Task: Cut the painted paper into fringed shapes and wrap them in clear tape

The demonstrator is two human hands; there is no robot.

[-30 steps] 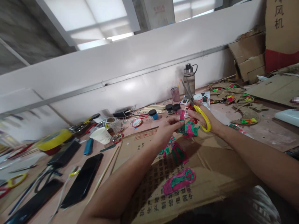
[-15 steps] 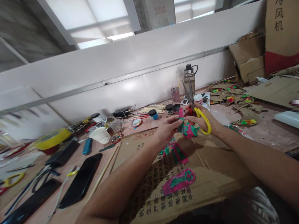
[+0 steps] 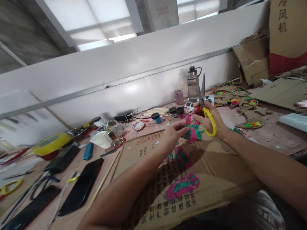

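The painted piece [image 3: 195, 135] is bright pink and green, laid on in uneven patches, with a crumpled, many-cornered outline and a narrow pink strip standing up at the top. It's up in the air over the far part of a big cardboard sheet [image 3: 223, 179], between the person's two hands. The left hand [image 3: 174, 133] has it pinched between thumb and fingers. The right hand [image 3: 214, 123] is curled around a pair of scissors [image 3: 212, 126] with yellow and red handles, the blades pointing up and a little apart. Its fingertips come right up near the piece; from where I stand I can't tell whether they touch it.

Below, flat on the cardboard, lies a long cutout [image 3: 182, 186] in the same pink and green, rounded at one end, and beyond it a second cutout [image 3: 183, 158], darker in the shade of the hands. Past the sheet stand a blue paint jar [image 3: 156, 118] with a black lid and a water bottle [image 3: 192, 89]. Off to the left are a paper cup [image 3: 101, 139] and a black phone [image 3: 81, 187].
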